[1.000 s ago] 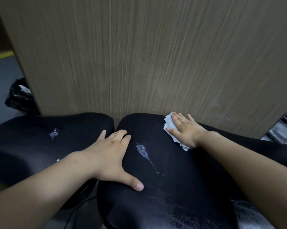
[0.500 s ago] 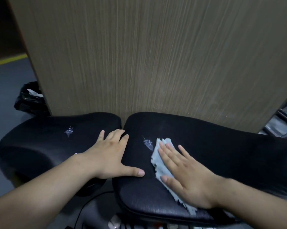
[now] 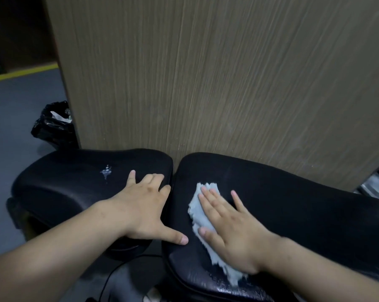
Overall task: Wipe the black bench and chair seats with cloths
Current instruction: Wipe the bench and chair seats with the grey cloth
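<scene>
Cloth (image 3: pixel 198 211), pale blue and frayed, is pinned flat under the right hand (image 3: pixel 232 234), fingers straight and spread, on the right black seat (image 3: pixel 293 203) near its left edge. Left hand (image 3: pixel 145 210) lies flat too, holding nothing, fingers on the left seat (image 3: pixel 70 182), thumb on the right one. White splotch (image 3: pixel 105 171) sits just beyond it. Wood panel (image 3: pixel 227 83) stands behind both seats, black bag (image 3: pixel 53 125) off left.

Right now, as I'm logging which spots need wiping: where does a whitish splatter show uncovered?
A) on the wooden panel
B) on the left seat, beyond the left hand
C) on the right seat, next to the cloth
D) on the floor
B: the whitish splatter lies bare on the left seat, while the right hand presses the cloth on the right seat.
</scene>
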The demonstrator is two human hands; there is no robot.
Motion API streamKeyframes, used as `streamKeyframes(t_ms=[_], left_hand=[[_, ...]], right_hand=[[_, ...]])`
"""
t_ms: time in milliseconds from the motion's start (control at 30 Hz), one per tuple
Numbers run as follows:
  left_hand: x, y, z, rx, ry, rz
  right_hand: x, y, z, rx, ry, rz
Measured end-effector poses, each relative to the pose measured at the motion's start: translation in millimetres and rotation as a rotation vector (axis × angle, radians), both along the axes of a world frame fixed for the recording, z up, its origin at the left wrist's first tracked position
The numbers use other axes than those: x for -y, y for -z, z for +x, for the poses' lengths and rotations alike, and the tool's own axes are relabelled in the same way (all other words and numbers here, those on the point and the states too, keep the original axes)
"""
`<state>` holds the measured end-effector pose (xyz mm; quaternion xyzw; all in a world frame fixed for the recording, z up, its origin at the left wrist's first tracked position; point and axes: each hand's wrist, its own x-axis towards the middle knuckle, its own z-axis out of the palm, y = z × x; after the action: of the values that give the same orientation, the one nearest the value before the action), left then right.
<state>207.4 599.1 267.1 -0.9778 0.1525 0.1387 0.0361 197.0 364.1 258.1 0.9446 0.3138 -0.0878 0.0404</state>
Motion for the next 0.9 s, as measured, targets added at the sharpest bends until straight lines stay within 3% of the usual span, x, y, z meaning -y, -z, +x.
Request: streamKeyframes(t_ms=[233, 400, 600, 767, 900], left_hand=[[0.3, 2.0, 3.4, 0.006, 0.018, 0.010], [2.5, 1.1, 5.9, 0.042, 0.047, -0.016], [-0.7, 4.8, 5.8, 0.051, 0.066, -0.006], [-3.2, 9.4, 2.9, 0.012, 0.051, -0.004], [-7.5, 14.0, 3.2, -0.016, 0.043, -0.025]], right_hand=[[11.9, 7.2, 121.6, 0.010, 0.172, -0.024], [11.3, 10.0, 157.9, 0.028, 0.181, -0.013], [9.1, 6.8, 122.4, 0.012, 0.052, 0.016], [4.6, -2.2, 40.5, -0.035, -0.109, 0.003], [0.7, -3.4, -31.6, -0.079, -0.089, -0.023]])
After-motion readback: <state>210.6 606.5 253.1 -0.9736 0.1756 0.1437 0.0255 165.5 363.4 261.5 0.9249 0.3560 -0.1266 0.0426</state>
